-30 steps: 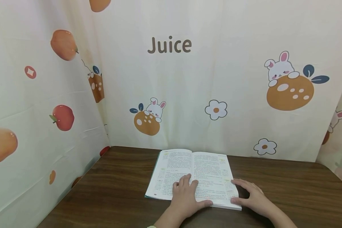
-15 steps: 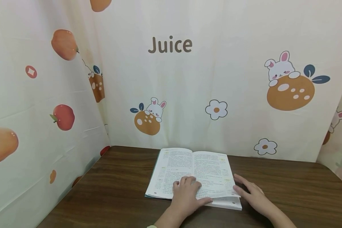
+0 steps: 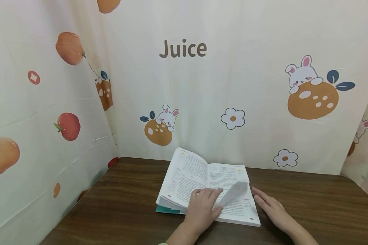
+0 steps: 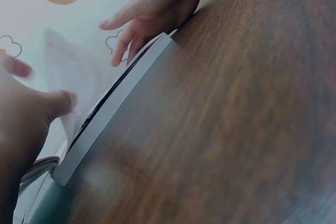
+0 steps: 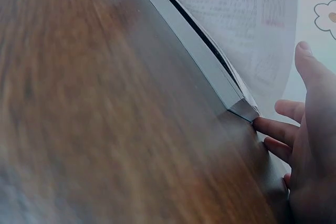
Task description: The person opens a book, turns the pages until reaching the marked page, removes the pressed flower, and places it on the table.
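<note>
An open book [image 3: 196,173] with printed pages lies on the table, its left-hand pages raised and a teal cover showing beneath. One page [image 3: 235,191] stands lifted and curled over the right half. My left hand [image 3: 201,206] is over the lower middle of the book, thumb and fingers spread, with the lifted page close against the thumb side. In the left wrist view, a gap shows between that thumb [image 4: 63,102] and the forefinger. My right hand [image 3: 273,207] lies beside the book's right edge, fingers extended; a fingertip is at the book's corner in the right wrist view.
The dark wooden table [image 3: 125,197] extends around the book. Behind it hangs a pale curtain [image 3: 202,85] printed with fruit, rabbits and flowers, and another curtain side [image 3: 21,112] borders the left.
A page was raised at the right edge by the right hand, then moved left to my left hand. The left-hand pages have risen. My right hand has come away from the page.
</note>
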A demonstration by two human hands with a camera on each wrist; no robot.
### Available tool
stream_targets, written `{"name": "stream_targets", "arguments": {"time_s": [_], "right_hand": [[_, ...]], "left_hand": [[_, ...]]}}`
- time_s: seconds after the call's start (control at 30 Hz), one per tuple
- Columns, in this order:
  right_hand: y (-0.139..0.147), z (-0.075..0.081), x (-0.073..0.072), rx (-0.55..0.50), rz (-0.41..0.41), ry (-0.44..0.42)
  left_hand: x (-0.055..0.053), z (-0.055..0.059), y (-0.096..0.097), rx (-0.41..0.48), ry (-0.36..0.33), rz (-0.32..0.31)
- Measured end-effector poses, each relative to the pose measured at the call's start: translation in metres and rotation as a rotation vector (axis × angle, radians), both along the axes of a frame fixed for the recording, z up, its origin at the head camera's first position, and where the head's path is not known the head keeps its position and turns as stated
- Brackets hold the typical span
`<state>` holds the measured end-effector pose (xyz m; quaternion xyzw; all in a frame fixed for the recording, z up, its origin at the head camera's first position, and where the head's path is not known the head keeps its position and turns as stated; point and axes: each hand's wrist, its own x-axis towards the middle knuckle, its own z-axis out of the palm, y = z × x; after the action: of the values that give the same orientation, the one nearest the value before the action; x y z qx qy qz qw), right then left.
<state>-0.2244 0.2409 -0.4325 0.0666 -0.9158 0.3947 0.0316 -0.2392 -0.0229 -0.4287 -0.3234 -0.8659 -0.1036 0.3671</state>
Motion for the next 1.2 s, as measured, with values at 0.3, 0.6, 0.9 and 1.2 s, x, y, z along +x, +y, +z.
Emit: {"name": "stream_targets", "arguments": {"time_s": [0.3,0.6,0.9,1.2], "right_hand": [[0.0008,-0.0003,0.0003,0.022,0.0,-0.016],[-0.0004,-0.0001,0.0019,0.029,-0.002,-0.001],[-0.0009,0.0006,0.0016,0.033,-0.005,-0.012],[-0.0017,0.0031,0.0018,0.044,-0.009,-0.039]], "left_hand": [[-0.0042,0.0,-0.0004,0.104,0.093,-0.055],[-0.007,-0.0004,-0.0012,0.139,0.17,-0.056],[-0.0036,0.003,-0.0024,-0.043,0.091,-0.141],[-0.0011,0.0031,-0.0012,-0.065,0.04,-0.053]]}}
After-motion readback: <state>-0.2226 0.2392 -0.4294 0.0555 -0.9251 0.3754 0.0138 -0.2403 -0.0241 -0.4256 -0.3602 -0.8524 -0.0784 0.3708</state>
